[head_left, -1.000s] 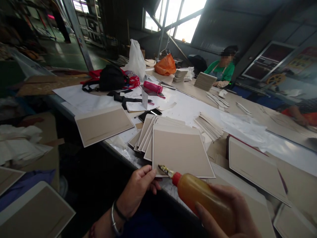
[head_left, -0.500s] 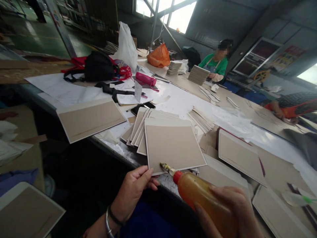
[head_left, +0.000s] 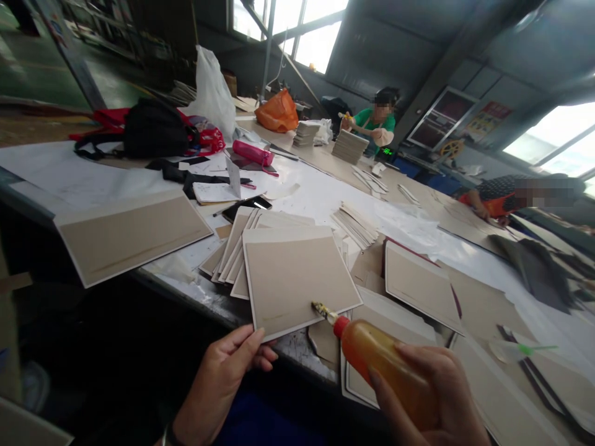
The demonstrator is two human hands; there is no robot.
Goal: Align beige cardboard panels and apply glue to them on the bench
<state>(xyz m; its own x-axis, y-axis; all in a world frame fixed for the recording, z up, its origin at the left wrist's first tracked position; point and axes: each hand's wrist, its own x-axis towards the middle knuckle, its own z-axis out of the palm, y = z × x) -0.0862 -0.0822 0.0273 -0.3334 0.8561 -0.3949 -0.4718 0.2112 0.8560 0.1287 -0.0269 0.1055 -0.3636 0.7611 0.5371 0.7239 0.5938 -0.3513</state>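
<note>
My left hand (head_left: 227, 378) pinches the near left corner of a flat beige panel (head_left: 297, 279) with pale edges. The panel lies over a fanned stack of similar panels (head_left: 227, 263) at the table's edge. In my right hand (head_left: 432, 384) is a squeeze bottle (head_left: 385, 359) of amber liquid with a red collar. Its dark, crusted nozzle tip (head_left: 320, 308) meets or hovers just above the panel near its front edge; I cannot tell which. A faint wet-looking streak runs along that edge, left of the tip.
Another beige panel (head_left: 134, 232) overhangs the table edge at left. More panels (head_left: 418, 282) lie at right, near a green-tipped clear bottle (head_left: 515, 351). Behind are a phone (head_left: 246, 207), a pink pouch (head_left: 252, 153) and a black bag (head_left: 155, 127). Two people work across the table.
The bottle's nozzle has slid rightward along the panel's front edge, leaving a streak behind it. My left hand keeps its corner grip. The whole view has shifted, and the green-clad person's arms are raised.
</note>
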